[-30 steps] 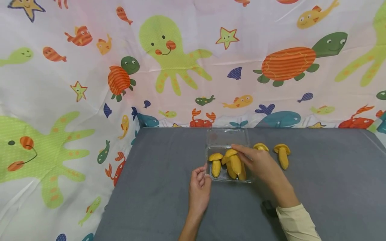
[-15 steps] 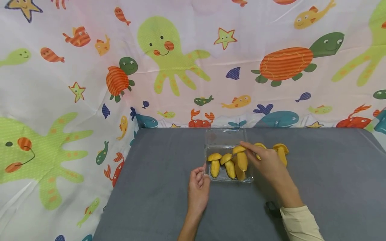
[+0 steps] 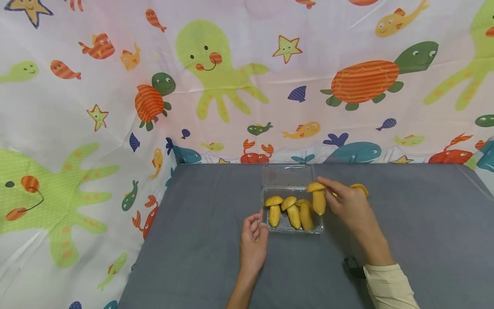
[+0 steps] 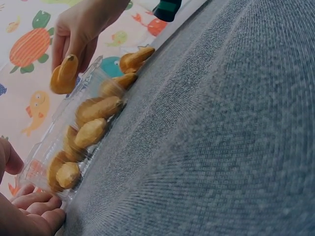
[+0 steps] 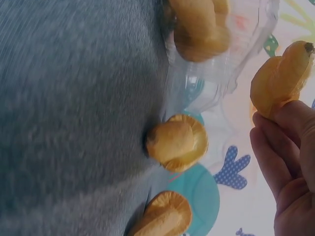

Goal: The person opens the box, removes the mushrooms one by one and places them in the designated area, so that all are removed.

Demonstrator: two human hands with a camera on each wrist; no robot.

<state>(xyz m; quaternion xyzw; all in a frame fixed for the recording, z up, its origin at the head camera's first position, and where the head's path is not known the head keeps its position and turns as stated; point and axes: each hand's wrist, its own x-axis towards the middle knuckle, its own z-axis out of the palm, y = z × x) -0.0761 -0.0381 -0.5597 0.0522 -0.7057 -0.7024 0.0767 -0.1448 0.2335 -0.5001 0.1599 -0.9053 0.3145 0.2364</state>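
A clear plastic box with its lid folded back holds three yellow mushrooms side by side. The left hand grips the box's left side, fingers curled against the wall, as the left wrist view also shows. Above the box's right end, the right hand pinches another yellow mushroom by its cap, stem hanging down. In the right wrist view the pinched mushroom is held between thumb and fingers of the right hand, apart from the box.
Two more mushrooms lie on the grey cloth right of the box, largely behind the right hand in the head view; the right wrist view shows the nearer one and the farther one. A patterned curtain stands behind the table.
The right hand has moved to the right with the pinched mushroom, from over the middle of the box to its right end, uncovering the mushrooms inside. The left hand keeps its grip on the box.
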